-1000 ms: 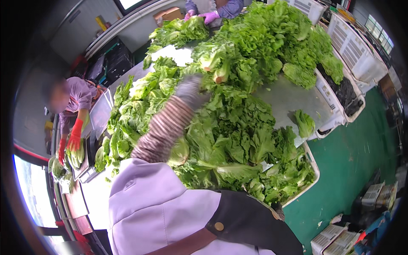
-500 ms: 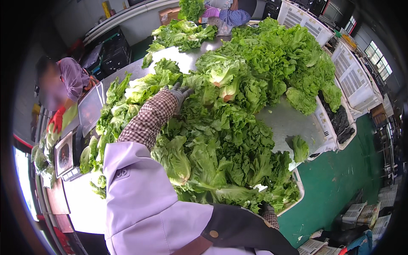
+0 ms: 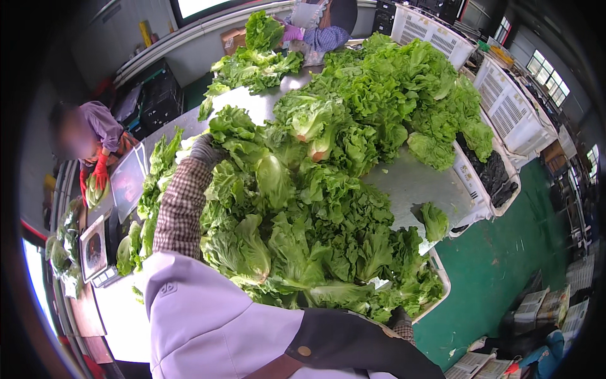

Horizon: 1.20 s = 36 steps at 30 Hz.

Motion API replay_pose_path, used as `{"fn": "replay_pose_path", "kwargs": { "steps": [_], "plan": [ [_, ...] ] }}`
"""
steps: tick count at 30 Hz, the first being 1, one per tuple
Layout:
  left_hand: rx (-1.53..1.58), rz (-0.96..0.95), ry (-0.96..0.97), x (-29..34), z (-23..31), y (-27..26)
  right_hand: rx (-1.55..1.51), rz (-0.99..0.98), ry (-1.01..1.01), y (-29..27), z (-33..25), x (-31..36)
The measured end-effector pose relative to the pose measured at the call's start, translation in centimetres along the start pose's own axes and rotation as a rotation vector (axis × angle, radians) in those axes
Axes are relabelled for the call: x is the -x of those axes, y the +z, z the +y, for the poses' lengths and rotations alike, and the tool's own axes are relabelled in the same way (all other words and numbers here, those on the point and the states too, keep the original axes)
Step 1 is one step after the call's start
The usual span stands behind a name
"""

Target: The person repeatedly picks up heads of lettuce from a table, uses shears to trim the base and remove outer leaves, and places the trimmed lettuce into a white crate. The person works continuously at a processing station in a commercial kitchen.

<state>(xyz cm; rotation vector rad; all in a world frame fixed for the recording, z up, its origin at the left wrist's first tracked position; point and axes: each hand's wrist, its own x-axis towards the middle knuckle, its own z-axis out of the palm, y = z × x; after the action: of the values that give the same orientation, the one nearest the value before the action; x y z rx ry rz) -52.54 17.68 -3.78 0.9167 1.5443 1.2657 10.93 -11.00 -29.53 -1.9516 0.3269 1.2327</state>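
Observation:
My left hand [image 3: 207, 150], in a grey glove below a checked sleeve, reaches into green leaf lettuce on the left of a large heap. It touches a leafy lettuce head [image 3: 232, 125], whose leaves cover most of the fingers, so its grip is unclear. Right of that hand, a paler lettuce head [image 3: 274, 182] lies on top of the heap [image 3: 328, 221]. My right hand [image 3: 399, 314], dark-gloved, is low at the heap's near right edge beside a white crate's rim [image 3: 445, 281]. Lettuce leaves hide its fingers.
A metal table [image 3: 420, 186] carries the lettuce. White crates [image 3: 505, 104] stand along the right, above green floor [image 3: 499, 259]. A scale [image 3: 95, 249] sits at the left. A red-gloved co-worker [image 3: 101, 170] holds lettuce there; a pink-gloved co-worker [image 3: 293, 33] holds one at the back.
My left hand has moved left across the heap, and its spread fingers have gone in among leaves. A pale lettuce head now shows on top. The left co-worker's hands have come together on lettuce.

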Motion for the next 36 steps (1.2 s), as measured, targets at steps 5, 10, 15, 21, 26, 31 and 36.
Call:
{"fn": "replay_pose_path", "kwargs": {
  "steps": [5,10,15,21,26,31,36],
  "plan": [
    [0.128,0.003,0.33,4.9,5.7,3.0,-0.053,-0.153,-0.135,1.2,-3.2,4.4],
    [0.082,0.041,0.372,8.1,8.0,7.7,0.07,-0.36,-0.298,3.7,-5.1,8.4],
    [0.133,-0.048,0.282,10.3,6.7,11.9,0.02,-0.343,-0.197,3.3,-5.0,9.5],
    [0.604,-0.451,0.15,12.2,7.7,21.4,0.075,-0.569,-0.511,4.4,-7.6,18.8],
    [0.975,-0.828,-0.237,14.8,6.7,33.1,-0.284,-0.988,-1.046,8.3,-11.4,24.0],
    [1.095,-0.925,-0.658,16.9,1.2,41.1,-0.339,-0.763,-0.853,6.1,-13.5,23.0],
    [-0.135,-0.522,-0.734,16.6,-5.9,45.9,-0.901,-1.208,-0.361,0.9,-13.0,14.8]
  ]
}}
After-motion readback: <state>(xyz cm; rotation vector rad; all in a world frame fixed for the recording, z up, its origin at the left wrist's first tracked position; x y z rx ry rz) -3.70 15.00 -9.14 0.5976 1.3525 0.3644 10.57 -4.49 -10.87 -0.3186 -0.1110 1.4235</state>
